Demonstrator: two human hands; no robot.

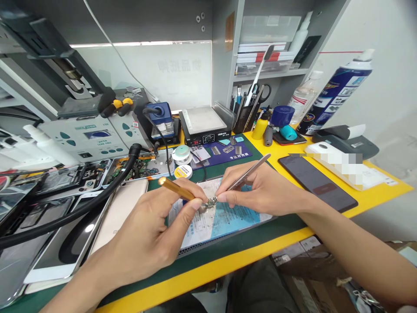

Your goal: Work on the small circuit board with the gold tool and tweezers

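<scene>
On my feed the small circuit board [211, 202] sits over the blue-and-white pad [224, 224], closer to the pad's far edge than its near one, in the narrow gap between both sets of fingertips, with neither side clearly nearer. My left hand [159, 221] pinches a gold-handled tool [176, 188] just left of it, and my right hand [257, 191] closes round slim metal tweezers [247, 173] just right. Its long axis seems to slant toward the pad's far right corner, though fingers crowd it and I can't tell what the tips touch.
</scene>
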